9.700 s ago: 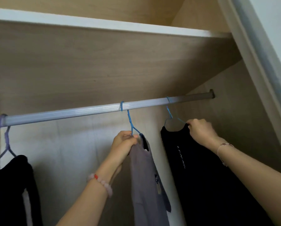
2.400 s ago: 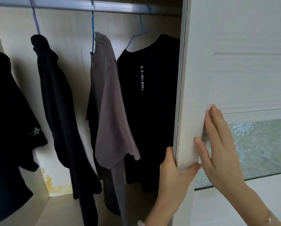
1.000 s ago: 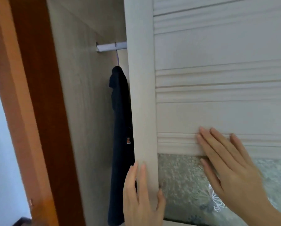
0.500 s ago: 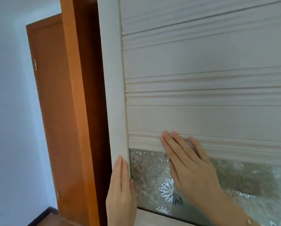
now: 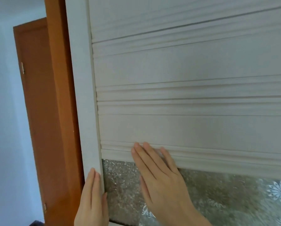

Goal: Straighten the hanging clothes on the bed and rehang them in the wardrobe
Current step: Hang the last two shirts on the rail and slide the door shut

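White slatted wardrobe door (image 5: pixel 185 128) has now closed the gap to the orange frame (image 5: pixel 58 111) at nine o'clock, hiding the clothes that hung inside, while left hand (image 5: pixel 91 203) at six and right hand (image 5: pixel 162 181) at five press it flat-fingered, so the task looks finished.

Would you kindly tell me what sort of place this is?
Probably a bedroom at home: a white panelled wardrobe door with a frosted glass pane, and an orange wooden room door beside a pale blue wall.
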`<state>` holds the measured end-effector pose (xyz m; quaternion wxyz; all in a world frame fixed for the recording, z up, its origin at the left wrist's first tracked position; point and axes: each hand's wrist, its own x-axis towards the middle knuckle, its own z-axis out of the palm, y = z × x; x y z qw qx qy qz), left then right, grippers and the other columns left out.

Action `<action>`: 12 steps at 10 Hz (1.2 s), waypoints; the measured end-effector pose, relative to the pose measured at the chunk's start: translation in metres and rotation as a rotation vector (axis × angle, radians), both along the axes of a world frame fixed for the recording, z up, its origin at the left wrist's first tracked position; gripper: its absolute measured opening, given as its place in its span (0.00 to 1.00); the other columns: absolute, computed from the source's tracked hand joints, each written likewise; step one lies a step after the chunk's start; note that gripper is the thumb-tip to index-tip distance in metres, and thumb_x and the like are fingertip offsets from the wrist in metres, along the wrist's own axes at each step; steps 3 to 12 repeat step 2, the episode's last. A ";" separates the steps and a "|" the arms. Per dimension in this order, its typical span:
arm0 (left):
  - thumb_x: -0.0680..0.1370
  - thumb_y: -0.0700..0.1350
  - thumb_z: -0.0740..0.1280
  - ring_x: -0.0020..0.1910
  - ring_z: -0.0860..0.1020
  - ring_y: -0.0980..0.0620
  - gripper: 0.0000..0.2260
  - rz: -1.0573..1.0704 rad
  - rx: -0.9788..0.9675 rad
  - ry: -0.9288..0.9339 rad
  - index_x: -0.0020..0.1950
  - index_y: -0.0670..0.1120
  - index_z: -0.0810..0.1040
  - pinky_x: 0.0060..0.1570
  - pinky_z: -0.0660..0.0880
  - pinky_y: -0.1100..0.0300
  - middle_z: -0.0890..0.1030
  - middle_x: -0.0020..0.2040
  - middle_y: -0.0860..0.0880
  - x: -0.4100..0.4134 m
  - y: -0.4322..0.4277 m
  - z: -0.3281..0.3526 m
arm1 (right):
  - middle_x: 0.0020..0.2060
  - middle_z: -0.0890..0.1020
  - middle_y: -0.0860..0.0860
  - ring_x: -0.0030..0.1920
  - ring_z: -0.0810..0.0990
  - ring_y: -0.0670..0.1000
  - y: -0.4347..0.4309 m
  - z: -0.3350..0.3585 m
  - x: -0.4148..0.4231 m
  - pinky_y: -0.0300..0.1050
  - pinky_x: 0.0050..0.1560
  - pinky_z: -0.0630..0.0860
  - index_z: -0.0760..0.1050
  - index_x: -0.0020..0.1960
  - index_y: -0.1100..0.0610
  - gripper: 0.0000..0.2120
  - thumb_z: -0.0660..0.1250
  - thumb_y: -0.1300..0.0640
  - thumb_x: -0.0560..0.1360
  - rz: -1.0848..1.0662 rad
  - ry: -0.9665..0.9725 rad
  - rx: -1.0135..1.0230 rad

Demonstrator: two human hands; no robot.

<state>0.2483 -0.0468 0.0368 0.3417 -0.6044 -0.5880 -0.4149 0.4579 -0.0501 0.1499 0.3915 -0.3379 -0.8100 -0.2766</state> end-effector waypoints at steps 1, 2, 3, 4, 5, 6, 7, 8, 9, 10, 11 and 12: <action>0.85 0.56 0.52 0.67 0.72 0.45 0.31 -0.139 0.024 -0.188 0.68 0.29 0.75 0.78 0.49 0.79 0.75 0.68 0.33 0.012 -0.005 0.015 | 0.69 0.70 0.41 0.69 0.67 0.38 -0.015 0.001 0.030 0.36 0.70 0.63 0.63 0.73 0.50 0.27 0.62 0.57 0.74 0.328 0.083 -0.167; 0.83 0.58 0.55 0.59 0.80 0.50 0.26 -0.255 0.031 -0.378 0.63 0.38 0.81 0.68 0.55 0.88 0.84 0.57 0.43 0.028 -0.019 0.038 | 0.61 0.74 0.29 0.60 0.73 0.30 -0.031 0.000 0.065 0.24 0.59 0.68 0.66 0.68 0.39 0.23 0.61 0.54 0.74 0.461 0.336 -0.372; 0.83 0.58 0.55 0.59 0.80 0.50 0.26 -0.255 0.031 -0.378 0.63 0.38 0.81 0.68 0.55 0.88 0.84 0.57 0.43 0.028 -0.019 0.038 | 0.61 0.74 0.29 0.60 0.73 0.30 -0.031 0.000 0.065 0.24 0.59 0.68 0.66 0.68 0.39 0.23 0.61 0.54 0.74 0.461 0.336 -0.372; 0.83 0.58 0.55 0.59 0.80 0.50 0.26 -0.255 0.031 -0.378 0.63 0.38 0.81 0.68 0.55 0.88 0.84 0.57 0.43 0.028 -0.019 0.038 | 0.61 0.74 0.29 0.60 0.73 0.30 -0.031 0.000 0.065 0.24 0.59 0.68 0.66 0.68 0.39 0.23 0.61 0.54 0.74 0.461 0.336 -0.372; 0.83 0.58 0.55 0.59 0.80 0.50 0.26 -0.255 0.031 -0.378 0.63 0.38 0.81 0.68 0.55 0.88 0.84 0.57 0.43 0.028 -0.019 0.038 | 0.61 0.74 0.29 0.60 0.73 0.30 -0.031 0.000 0.065 0.24 0.59 0.68 0.66 0.68 0.39 0.23 0.61 0.54 0.74 0.461 0.336 -0.372; 0.83 0.58 0.55 0.59 0.80 0.50 0.26 -0.255 0.031 -0.378 0.63 0.38 0.81 0.68 0.55 0.88 0.84 0.57 0.43 0.028 -0.019 0.038 | 0.61 0.74 0.29 0.60 0.73 0.30 -0.031 0.000 0.065 0.24 0.59 0.68 0.66 0.68 0.39 0.23 0.61 0.54 0.74 0.461 0.336 -0.372; 0.83 0.58 0.55 0.59 0.80 0.50 0.26 -0.255 0.031 -0.378 0.63 0.38 0.81 0.68 0.55 0.88 0.84 0.57 0.43 0.028 -0.019 0.038 | 0.61 0.74 0.29 0.60 0.73 0.30 -0.031 0.000 0.065 0.24 0.59 0.68 0.66 0.68 0.39 0.23 0.61 0.54 0.74 0.461 0.336 -0.372; 0.83 0.58 0.55 0.59 0.80 0.50 0.26 -0.255 0.031 -0.378 0.63 0.38 0.81 0.68 0.55 0.88 0.84 0.57 0.43 0.028 -0.019 0.038 | 0.61 0.74 0.29 0.60 0.73 0.30 -0.031 0.000 0.065 0.24 0.59 0.68 0.66 0.68 0.39 0.23 0.61 0.54 0.74 0.461 0.336 -0.372; 0.83 0.58 0.55 0.59 0.80 0.50 0.26 -0.255 0.031 -0.378 0.63 0.38 0.81 0.68 0.55 0.88 0.84 0.57 0.43 0.028 -0.019 0.038 | 0.61 0.74 0.29 0.60 0.73 0.30 -0.031 0.000 0.065 0.24 0.59 0.68 0.66 0.68 0.39 0.23 0.61 0.54 0.74 0.461 0.336 -0.372; 0.83 0.58 0.55 0.59 0.80 0.50 0.26 -0.255 0.031 -0.378 0.63 0.38 0.81 0.68 0.55 0.88 0.84 0.57 0.43 0.028 -0.019 0.038 | 0.61 0.74 0.29 0.60 0.73 0.30 -0.031 0.000 0.065 0.24 0.59 0.68 0.66 0.68 0.39 0.23 0.61 0.54 0.74 0.461 0.336 -0.372; 0.83 0.58 0.55 0.59 0.80 0.50 0.26 -0.255 0.031 -0.378 0.63 0.38 0.81 0.68 0.55 0.88 0.84 0.57 0.43 0.028 -0.019 0.038 | 0.61 0.74 0.29 0.60 0.73 0.30 -0.031 0.000 0.065 0.24 0.59 0.68 0.66 0.68 0.39 0.23 0.61 0.54 0.74 0.461 0.336 -0.372; 0.83 0.58 0.55 0.59 0.80 0.50 0.26 -0.255 0.031 -0.378 0.63 0.38 0.81 0.68 0.55 0.88 0.84 0.57 0.43 0.028 -0.019 0.038 | 0.61 0.74 0.29 0.60 0.73 0.30 -0.031 0.000 0.065 0.24 0.59 0.68 0.66 0.68 0.39 0.23 0.61 0.54 0.74 0.461 0.336 -0.372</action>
